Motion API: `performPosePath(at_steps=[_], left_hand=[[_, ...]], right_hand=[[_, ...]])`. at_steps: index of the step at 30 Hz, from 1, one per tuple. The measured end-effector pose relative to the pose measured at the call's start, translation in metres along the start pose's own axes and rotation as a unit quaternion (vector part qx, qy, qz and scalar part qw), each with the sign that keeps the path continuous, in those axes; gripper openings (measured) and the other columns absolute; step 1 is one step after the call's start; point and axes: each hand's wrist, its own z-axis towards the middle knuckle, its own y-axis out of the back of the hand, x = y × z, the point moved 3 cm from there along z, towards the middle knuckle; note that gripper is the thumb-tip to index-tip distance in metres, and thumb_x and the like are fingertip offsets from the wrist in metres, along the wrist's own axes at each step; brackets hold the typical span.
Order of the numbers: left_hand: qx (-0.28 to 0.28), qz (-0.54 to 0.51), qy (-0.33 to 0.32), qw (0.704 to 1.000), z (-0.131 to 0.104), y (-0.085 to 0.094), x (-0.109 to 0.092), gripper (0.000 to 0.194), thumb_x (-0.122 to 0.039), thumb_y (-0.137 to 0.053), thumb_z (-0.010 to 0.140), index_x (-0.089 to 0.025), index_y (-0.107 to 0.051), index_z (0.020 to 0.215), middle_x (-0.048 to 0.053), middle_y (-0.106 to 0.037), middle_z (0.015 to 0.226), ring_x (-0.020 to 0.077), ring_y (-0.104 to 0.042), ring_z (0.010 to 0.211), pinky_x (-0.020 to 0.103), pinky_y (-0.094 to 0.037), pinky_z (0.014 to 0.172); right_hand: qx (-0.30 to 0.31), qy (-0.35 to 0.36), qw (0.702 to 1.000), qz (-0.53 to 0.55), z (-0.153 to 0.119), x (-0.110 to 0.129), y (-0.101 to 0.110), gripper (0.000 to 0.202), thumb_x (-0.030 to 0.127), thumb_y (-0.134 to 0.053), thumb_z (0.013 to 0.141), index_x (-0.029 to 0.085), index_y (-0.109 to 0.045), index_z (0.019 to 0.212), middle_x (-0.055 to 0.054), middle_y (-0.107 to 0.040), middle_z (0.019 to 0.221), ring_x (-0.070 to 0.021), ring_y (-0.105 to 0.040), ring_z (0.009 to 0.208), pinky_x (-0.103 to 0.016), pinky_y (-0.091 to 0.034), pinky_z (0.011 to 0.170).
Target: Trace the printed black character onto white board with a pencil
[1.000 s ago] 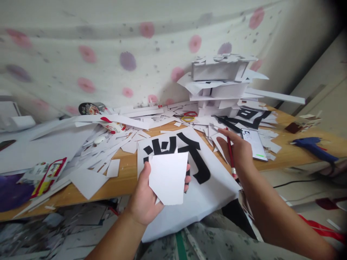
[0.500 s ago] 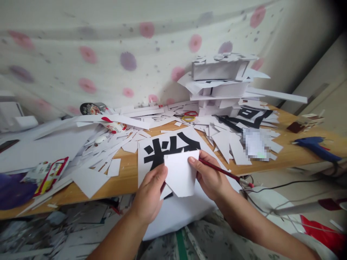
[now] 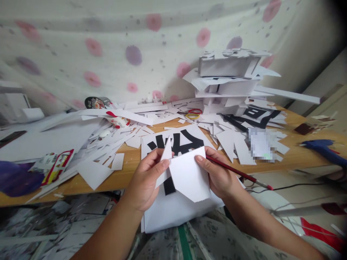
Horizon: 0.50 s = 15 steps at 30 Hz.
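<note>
The white piece (image 3: 189, 177) covers the middle of the black character on the sheet (image 3: 176, 211), so only its top strokes and a bit of its lower stem show. Right of the sheet, a pixelated patch (image 3: 259, 144) blurs whatever lies there on the desk (image 3: 127, 173). The glue gun (image 3: 324, 150) runs off the right edge. The red tool (image 3: 238, 173) disappears into the right hand (image 3: 217, 177). The print on the packet (image 3: 52, 168) far left of the sheet is too small to read.

Person, head-camera view: left hand (image 3: 145, 180) and right hand (image 3: 217, 175) bare, without gloves, rings or watch; forearms bare, no sleeves showing. Lap garment (image 3: 206, 242): pale grey-green speckled fabric with one green stripe.
</note>
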Motion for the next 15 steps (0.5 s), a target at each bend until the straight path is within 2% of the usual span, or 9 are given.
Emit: performPosePath(at_steps=[8, 12, 15], left_hand=[[0.001, -0.018, 0.026, 1.000, 0.0034, -0.0009, -0.0002, 0.024, -0.023, -0.076, 0.072, -0.018, -0.068, 0.094, 0.001, -0.065, 0.077, 0.0134, -0.059, 0.071, 0.024, -0.046, 0.067], [0.000, -0.008, 0.030, 1.000, 0.0037, -0.0030, -0.0009, 0.026, -0.026, -0.077, 0.071, -0.018, -0.068, 0.094, 0.003, -0.068, 0.079, 0.0155, -0.062, 0.072, 0.024, -0.046, 0.065], [-0.030, 0.019, 0.036, 0.999, 0.0017, -0.0023, -0.0001, 0.032, -0.028, -0.080, 0.069, -0.018, -0.068, 0.097, 0.005, -0.071, 0.087, 0.0186, -0.065, 0.077, 0.026, -0.049, 0.068]], right_hand=[[0.011, -0.014, 1.000, 0.014, -0.0001, 0.0048, -0.0017, 0.027, 0.034, -0.081, 0.069, 0.019, -0.066, 0.086, -0.003, -0.071, 0.079, -0.0177, -0.066, 0.070, -0.027, -0.051, 0.063], [0.005, -0.010, 1.000, 0.019, 0.0007, 0.0006, 0.0010, 0.028, 0.035, -0.080, 0.070, 0.019, -0.064, 0.085, -0.002, -0.069, 0.077, -0.0165, -0.064, 0.068, -0.027, -0.050, 0.063], [0.003, 0.004, 1.000, 0.001, 0.0016, -0.0029, 0.0049, 0.030, 0.038, -0.079, 0.071, 0.018, -0.062, 0.085, -0.002, -0.068, 0.077, -0.0155, -0.062, 0.066, -0.026, -0.048, 0.061]])
